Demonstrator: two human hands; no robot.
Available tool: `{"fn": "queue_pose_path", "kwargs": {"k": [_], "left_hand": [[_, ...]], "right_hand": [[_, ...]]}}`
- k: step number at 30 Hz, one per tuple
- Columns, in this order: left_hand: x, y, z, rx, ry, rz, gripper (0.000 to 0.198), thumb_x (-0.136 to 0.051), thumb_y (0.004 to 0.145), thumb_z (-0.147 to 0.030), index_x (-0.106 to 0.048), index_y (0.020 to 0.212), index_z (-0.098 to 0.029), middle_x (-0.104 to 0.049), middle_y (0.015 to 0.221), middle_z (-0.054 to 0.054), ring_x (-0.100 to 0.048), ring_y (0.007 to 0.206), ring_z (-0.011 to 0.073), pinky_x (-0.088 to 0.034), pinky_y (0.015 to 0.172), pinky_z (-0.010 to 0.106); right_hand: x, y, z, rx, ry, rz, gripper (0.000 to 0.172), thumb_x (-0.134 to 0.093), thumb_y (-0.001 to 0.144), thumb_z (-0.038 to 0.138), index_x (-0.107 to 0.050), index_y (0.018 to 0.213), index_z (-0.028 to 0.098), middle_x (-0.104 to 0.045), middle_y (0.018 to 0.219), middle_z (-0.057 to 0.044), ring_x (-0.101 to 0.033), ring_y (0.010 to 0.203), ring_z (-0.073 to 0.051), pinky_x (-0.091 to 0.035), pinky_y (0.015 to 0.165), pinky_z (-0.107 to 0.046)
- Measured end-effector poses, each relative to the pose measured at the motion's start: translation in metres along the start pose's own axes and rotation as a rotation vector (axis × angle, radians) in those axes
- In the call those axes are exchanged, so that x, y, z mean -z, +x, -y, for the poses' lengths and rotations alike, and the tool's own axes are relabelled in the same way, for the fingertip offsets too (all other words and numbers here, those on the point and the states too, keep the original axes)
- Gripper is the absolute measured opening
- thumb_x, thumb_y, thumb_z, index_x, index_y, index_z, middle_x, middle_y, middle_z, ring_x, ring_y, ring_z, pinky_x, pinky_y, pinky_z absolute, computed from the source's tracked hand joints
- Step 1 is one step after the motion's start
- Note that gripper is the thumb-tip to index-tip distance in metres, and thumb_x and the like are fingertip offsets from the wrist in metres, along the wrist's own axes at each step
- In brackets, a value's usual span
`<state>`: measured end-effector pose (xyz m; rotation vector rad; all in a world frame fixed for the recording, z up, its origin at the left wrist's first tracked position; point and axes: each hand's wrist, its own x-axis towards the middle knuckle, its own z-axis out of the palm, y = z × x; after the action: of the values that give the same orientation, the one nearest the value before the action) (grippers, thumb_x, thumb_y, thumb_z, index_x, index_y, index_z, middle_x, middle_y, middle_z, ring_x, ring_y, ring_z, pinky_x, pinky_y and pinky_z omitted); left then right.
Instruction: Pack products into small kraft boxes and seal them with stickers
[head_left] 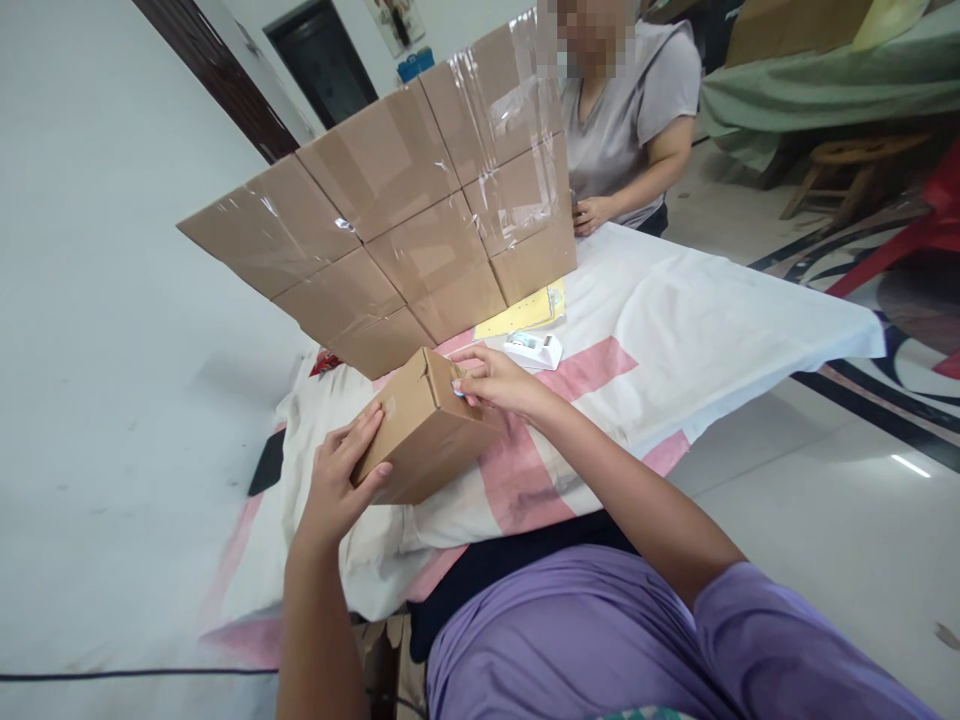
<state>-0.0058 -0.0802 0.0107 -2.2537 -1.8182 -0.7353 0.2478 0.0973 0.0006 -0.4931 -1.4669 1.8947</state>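
A closed brown cardboard box [439,455] sits tilted to my view on the cloth-covered table, close to my body. My left hand [346,470] grips its left end, fingers on the top face and thumb along the near side. At the box's right end, my right hand [487,382] is closed in a pinch on a small blue-and-white thing [459,386] against the cardboard; its kind is too small to tell. Just beyond that hand lies a white device [534,350] resembling a tape dispenser.
A tall wall of stacked, taped cardboard boxes [405,200] stands behind the box. Yellow sheets [521,312] lie at its foot. Another person [626,130] stands at the table's far side, one hand by the stack. The white-and-pink cloth [675,300] hangs over the table edge.
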Motion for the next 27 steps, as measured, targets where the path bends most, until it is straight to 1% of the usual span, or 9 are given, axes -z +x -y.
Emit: {"fn": "queue_pose_path", "kwargs": {"k": [2, 4, 7, 9, 11, 13, 18, 23, 27], "left_hand": [[0.0, 0.001, 0.0, -0.006, -0.002, 0.004, 0.061, -0.056, 0.099, -0.049, -0.039, 0.157, -0.043, -0.047, 0.163, 0.002, -0.054, 0.132, 0.031, -0.041, 0.109, 0.052], [0.0, 0.001, 0.0, -0.002, -0.006, 0.003, 0.06, -0.055, 0.1, -0.049, -0.039, 0.157, -0.044, -0.047, 0.162, 0.002, -0.053, 0.133, 0.031, -0.041, 0.109, 0.052], [-0.001, 0.001, 0.001, -0.015, -0.013, -0.006, 0.06, -0.055, 0.1, -0.048, -0.038, 0.158, -0.044, -0.047, 0.162, 0.001, -0.052, 0.135, 0.0309, -0.041, 0.109, 0.051], [-0.001, 0.0, 0.003, -0.031, -0.022, -0.012, 0.06, -0.054, 0.1, -0.048, -0.037, 0.158, -0.044, -0.046, 0.163, 0.001, -0.051, 0.137, 0.0307, -0.041, 0.11, 0.051], [-0.001, -0.002, 0.006, -0.039, -0.036, -0.016, 0.06, -0.054, 0.101, -0.047, -0.038, 0.158, -0.043, -0.046, 0.163, 0.001, -0.051, 0.137, 0.0304, -0.041, 0.11, 0.05], [0.0, -0.003, 0.009, -0.047, -0.054, -0.013, 0.06, -0.055, 0.1, -0.047, -0.038, 0.158, -0.042, -0.046, 0.163, 0.002, -0.05, 0.138, 0.0302, -0.041, 0.111, 0.05], [0.003, -0.005, 0.013, -0.077, -0.079, -0.008, 0.06, -0.053, 0.101, -0.051, -0.038, 0.158, -0.043, -0.046, 0.163, 0.003, -0.05, 0.138, 0.0298, -0.04, 0.111, 0.05], [0.003, -0.003, 0.011, -0.074, -0.059, 0.004, 0.06, -0.053, 0.1, -0.052, -0.039, 0.158, -0.043, -0.046, 0.163, 0.003, -0.05, 0.138, 0.0307, -0.04, 0.111, 0.052], [0.002, -0.002, 0.01, -0.06, -0.047, 0.018, 0.06, -0.054, 0.1, -0.05, -0.039, 0.158, -0.043, -0.047, 0.162, 0.004, -0.051, 0.137, 0.031, -0.04, 0.111, 0.053]], "right_hand": [[0.002, 0.001, 0.0, -0.021, -0.027, 0.008, 0.035, -0.074, 0.077, 0.019, -0.06, 0.109, 0.019, -0.06, 0.055, 0.007, -0.05, 0.051, -0.011, -0.032, 0.05, -0.022], [0.005, 0.001, 0.0, -0.056, -0.07, -0.028, 0.033, -0.078, 0.076, 0.022, -0.06, 0.104, 0.02, -0.061, 0.061, 0.006, -0.054, 0.056, -0.012, -0.036, 0.054, -0.022], [0.009, 0.001, -0.002, -0.095, -0.163, -0.1, 0.046, -0.087, 0.073, 0.033, -0.06, 0.109, 0.021, -0.067, 0.087, -0.001, -0.063, 0.075, -0.016, -0.044, 0.062, -0.025], [0.011, 0.001, -0.004, -0.104, -0.176, -0.048, 0.051, -0.088, 0.073, 0.039, -0.062, 0.114, 0.023, -0.067, 0.106, -0.005, -0.064, 0.09, -0.018, -0.047, 0.068, -0.026], [0.011, 0.001, -0.006, -0.111, -0.13, 0.051, 0.048, -0.085, 0.077, 0.044, -0.064, 0.115, 0.024, -0.066, 0.116, -0.005, -0.064, 0.099, -0.02, -0.047, 0.072, -0.027], [0.008, 0.0, -0.009, -0.125, -0.087, 0.101, 0.048, -0.085, 0.077, 0.047, -0.062, 0.114, 0.026, -0.066, 0.119, -0.004, -0.064, 0.105, -0.021, -0.047, 0.073, -0.027], [0.003, -0.006, -0.014, -0.197, -0.043, 0.076, 0.056, -0.089, 0.072, 0.051, -0.056, 0.112, 0.029, -0.066, 0.119, -0.001, -0.063, 0.114, -0.024, -0.046, 0.075, -0.028], [0.002, -0.005, -0.026, -0.194, 0.093, 0.073, 0.052, -0.085, 0.076, 0.055, -0.055, 0.11, 0.029, -0.067, 0.121, 0.0, -0.064, 0.117, -0.024, -0.049, 0.082, -0.03], [-0.001, -0.001, -0.033, -0.177, 0.149, 0.034, 0.052, -0.086, 0.074, 0.054, -0.054, 0.106, 0.028, -0.067, 0.116, 0.001, -0.065, 0.112, -0.022, -0.049, 0.083, -0.03]]}}
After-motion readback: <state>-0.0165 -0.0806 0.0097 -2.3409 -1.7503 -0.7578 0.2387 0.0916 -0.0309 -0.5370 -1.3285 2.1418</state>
